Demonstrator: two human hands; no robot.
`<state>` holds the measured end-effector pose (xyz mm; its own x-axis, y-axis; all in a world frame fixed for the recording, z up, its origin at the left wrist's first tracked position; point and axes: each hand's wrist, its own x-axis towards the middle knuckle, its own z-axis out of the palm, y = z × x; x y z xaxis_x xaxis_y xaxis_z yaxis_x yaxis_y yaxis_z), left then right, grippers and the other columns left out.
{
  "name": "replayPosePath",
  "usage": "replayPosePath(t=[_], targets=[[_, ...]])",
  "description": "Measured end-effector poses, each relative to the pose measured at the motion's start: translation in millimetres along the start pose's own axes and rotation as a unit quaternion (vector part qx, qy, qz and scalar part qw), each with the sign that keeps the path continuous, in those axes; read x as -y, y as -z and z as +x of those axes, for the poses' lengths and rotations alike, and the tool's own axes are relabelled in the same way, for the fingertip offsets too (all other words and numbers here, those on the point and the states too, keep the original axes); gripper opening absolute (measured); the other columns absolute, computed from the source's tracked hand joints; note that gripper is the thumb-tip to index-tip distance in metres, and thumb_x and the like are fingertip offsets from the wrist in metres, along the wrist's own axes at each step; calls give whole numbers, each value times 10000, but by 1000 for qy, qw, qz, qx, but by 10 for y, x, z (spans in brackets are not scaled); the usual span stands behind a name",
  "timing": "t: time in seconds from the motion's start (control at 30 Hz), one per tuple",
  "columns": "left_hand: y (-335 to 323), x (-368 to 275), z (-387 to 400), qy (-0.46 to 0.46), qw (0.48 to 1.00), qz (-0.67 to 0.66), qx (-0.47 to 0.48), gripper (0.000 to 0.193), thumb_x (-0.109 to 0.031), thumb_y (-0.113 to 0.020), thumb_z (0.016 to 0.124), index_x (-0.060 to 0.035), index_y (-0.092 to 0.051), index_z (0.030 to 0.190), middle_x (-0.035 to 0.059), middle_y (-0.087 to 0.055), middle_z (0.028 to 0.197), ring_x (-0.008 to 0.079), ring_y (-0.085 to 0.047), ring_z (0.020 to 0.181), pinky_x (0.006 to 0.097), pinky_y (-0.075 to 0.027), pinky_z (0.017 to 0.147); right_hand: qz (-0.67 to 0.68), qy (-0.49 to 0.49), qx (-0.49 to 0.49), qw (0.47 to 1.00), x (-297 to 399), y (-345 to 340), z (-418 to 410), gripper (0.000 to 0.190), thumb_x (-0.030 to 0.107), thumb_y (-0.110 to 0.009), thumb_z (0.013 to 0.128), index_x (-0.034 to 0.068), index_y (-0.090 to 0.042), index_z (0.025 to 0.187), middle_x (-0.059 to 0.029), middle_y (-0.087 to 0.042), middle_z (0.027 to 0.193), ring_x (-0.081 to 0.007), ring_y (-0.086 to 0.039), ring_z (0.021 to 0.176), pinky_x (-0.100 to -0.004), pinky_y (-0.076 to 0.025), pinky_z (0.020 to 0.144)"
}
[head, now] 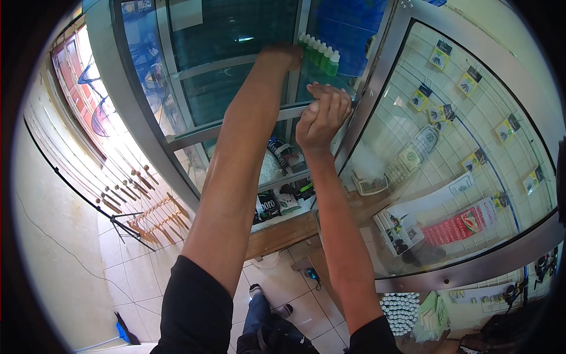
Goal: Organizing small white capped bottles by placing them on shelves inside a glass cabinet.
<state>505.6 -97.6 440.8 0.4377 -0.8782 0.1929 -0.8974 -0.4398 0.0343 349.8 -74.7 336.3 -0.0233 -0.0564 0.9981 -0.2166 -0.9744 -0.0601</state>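
My left hand (283, 55) reaches into a glass cabinet with aluminium frames, at the left end of a row of small bottles (319, 55) with green liquid and white caps. The bottles stand on a glass shelf (325, 82). Its fingers are blurred and turned away, so any grip is hidden. Lower and to the right, my right hand (325, 113) is raised by the front bar of the shelf, its fingers curled towards the palm and the thumb up. Whether something lies inside those fingers cannot be seen.
The cabinet's glass door (442, 146) stands swung out at the right, with a wire grid and small hanging packets behind it. Packaged goods (283, 203) lie on the lower shelf above a wooden ledge (283, 236). Wooden hangers (161, 221) are at the left. Many small bottles (399, 313) stand lower right.
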Motion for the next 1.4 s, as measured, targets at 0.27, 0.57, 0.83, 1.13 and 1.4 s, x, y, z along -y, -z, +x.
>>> replayPosePath(t=[0.27,0.57,0.83,1.13,1.4], targets=[[-73,-102,-41,7,999,-16,-50,348,-242,-488,882,-113,-618,1178,153,-556,1270,312,-559,1150,406,-484,928,-4,1,45,999,-32,136,42,294,198,-372,883,26,-589,980,-138,-569,1022,-309,-510,1025,-491,-335,994],[36,-205,-290,0,995,-102,-10,318,-109,-476,846,-59,-620,1125,199,-603,1163,338,-583,1091,427,-484,909,-19,-22,114,993,49,264,75,280,163,-372,871,-4,-556,1001,-167,-538,1068,-335,-477,1073,-505,-312,1020],[47,-193,-717,-36,996,-59,-56,250,-90,-496,834,6,-657,999,210,-630,1091,348,-619,1016,417,-516,847,-34,-48,155,986,176,330,130,289,138,-347,876,2,-548,1033,-170,-543,1105,-352,-467,1099,-497,-280,1035],[-111,217,-2187,-141,953,-49,-265,390,-116,-544,836,-12,-528,1212,195,-495,1310,358,-460,1226,459,-385,1018,4,-192,105,976,1035,1034,-236,285,60,-516,870,-25,-547,1139,-183,-532,1154,-347,-467,1121,-437,-345,983],[-938,150,-3399,-167,862,-477,26,399,-239,-703,802,-101,-605,1163,154,-504,1290,305,-486,1194,423,-366,1020,-102,-587,-78,799,1838,2550,-2532,236,25,-460,854,-6,-421,1085,-104,-440,1015,-209,-459,951,-342,-385,881]])
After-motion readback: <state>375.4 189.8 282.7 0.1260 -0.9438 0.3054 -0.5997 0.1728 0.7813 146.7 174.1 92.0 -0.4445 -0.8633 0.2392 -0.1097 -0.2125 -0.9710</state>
